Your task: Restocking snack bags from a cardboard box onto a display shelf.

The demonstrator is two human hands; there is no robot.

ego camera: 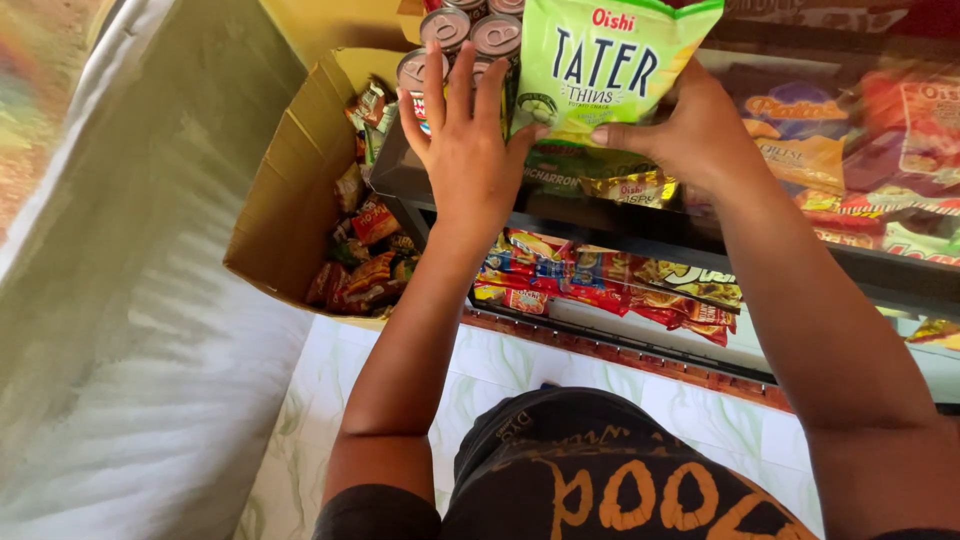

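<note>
A person standing at a shop rack holds a light green snack bag [600,65] upright above the top shelf [400,180], seen from a head-worn camera. The right hand [690,135] grips the bag's lower right corner, thumb pressed on the front and fingers hidden behind the pack. The left hand [465,140] lies flat with fingers spread, its thumb touching the bag's lower left edge and its fingertips resting against a cluster of silver-topped cans [470,35] just left of the bag. The bag bears dark lettering and a small red mark near its top. Beneath it on the shelf lie a darker green packet [560,175] and a yellow foil one [630,188]. The lower shelf [620,345] carries a row of red, yellow and blue sachets [600,280]. To the right, orange and red snack bags [850,130] show blurred behind clear wrap. Left of the rack, an open cardboard box [280,210] holds small red and orange packets [365,265], beside a pale cloth-covered surface [150,300].
</note>
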